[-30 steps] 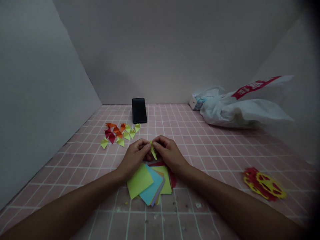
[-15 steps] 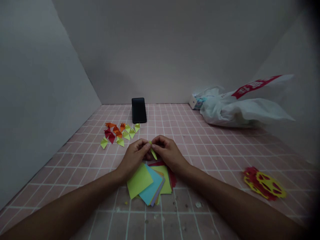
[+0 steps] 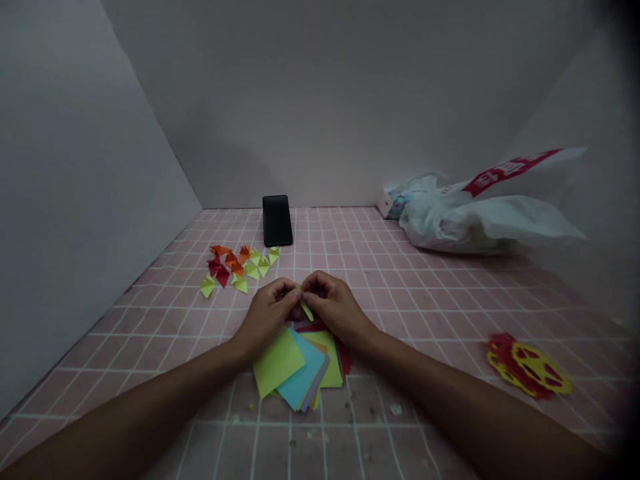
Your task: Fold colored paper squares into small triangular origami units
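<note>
slim yellow-green folded paper [image 3: 307, 311], pinched btwn l hand [image 3: 274, 304] & r hand [image 3: 330, 304], by far edge of multicolour square-paper stack [image 3: 303, 370]
held pc prob unfinished, stack sheets unfolded; small red/orange/yellow-green folded-paper figures [image 3: 235, 268] beyond-left of stack look done

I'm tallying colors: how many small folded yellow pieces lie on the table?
6: one yellow piece leftmost, another piece between it and the left hand, four pieces clustered before the phone. Overlap might hide others; the held strip isn't counted.
</note>
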{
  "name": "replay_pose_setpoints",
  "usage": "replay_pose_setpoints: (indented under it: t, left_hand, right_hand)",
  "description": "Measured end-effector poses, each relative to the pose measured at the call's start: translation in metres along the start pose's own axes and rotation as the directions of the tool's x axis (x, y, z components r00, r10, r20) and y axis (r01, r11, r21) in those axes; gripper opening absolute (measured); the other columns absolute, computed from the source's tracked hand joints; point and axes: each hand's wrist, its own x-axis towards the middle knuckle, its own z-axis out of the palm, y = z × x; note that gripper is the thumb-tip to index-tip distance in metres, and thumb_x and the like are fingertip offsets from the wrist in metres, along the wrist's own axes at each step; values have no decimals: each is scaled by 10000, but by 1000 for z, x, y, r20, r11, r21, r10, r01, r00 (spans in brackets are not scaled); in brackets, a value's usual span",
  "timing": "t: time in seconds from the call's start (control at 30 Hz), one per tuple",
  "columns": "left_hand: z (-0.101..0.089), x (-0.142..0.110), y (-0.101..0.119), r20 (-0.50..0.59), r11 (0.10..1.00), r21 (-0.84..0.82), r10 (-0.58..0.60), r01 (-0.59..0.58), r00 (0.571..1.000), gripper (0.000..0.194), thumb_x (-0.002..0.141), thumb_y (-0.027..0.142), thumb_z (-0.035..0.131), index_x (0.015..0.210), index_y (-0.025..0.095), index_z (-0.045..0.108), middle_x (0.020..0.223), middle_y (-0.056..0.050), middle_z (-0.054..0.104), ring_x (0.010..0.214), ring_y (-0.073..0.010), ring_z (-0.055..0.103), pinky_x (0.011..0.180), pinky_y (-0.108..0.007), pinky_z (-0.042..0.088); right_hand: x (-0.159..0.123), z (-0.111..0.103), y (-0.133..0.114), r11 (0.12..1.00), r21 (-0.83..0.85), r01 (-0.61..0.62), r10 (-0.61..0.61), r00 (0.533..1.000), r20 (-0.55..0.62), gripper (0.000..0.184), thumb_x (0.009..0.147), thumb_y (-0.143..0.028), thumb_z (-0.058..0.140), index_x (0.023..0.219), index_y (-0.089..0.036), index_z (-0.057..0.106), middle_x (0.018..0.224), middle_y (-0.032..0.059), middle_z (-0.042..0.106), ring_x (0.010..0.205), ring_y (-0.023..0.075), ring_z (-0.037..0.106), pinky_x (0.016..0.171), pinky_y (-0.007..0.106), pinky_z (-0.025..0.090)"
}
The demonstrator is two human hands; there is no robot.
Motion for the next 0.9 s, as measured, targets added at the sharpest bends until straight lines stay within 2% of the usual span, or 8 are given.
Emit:
replay_pose_setpoints:
  t: [0.4, 0.53, 0.73, 0.9]
  left_hand:
    - [0, 0, 5, -61, 992, 114, 52, -45, 997, 169, 795, 324, 589, 753, 160, 592, 597, 19, 578, 547, -121, 571, 555, -231, 458]
    - [-1, 0, 7, -70, 989, 134, 66, -56, 995, 141, 798, 288, 573, 742, 159, 589, 585, 24, 571, 545, -116, 564, 553, -223, 447]
    - [-2, 3, 5, -67, 997, 55, 63, -60, 996, 145, 786, 297, 588, 760, 155, 591, 641, 22, 578, 569, -107, 561, 555, -214, 448]
    - [-3, 4, 4, -71, 999, -31, 27, -29, 997, 143, 745, 283, 625, 801, 155, 594, 711, 18, 591, 583, -106, 577, 586, -237, 491]
  right_hand:
    - [-5, 3, -8, 991, -124, 60, -62, 998, -16, 12, 777, -183, 545, 770, -184, 554, 651, -32, 514, 592, 111, 456, 551, 234, 357]
    - [-5, 4, -3, 995, -80, 51, -53, 998, -22, 47, 777, -192, 563, 820, -192, 543, 695, -32, 521, 631, 113, 476, 559, 229, 366]
    - [-2, 3, -3, 998, 60, -22, 22, 1000, 7, 118, 781, -272, 598, 775, -180, 523, 704, -30, 519, 608, 101, 470, 548, 226, 390]
    - [-3, 2, -6, 996, 62, -63, 62, 998, 14, 133, 776, -287, 603, 753, -178, 530, 696, -20, 546, 604, 108, 494, 541, 230, 412]
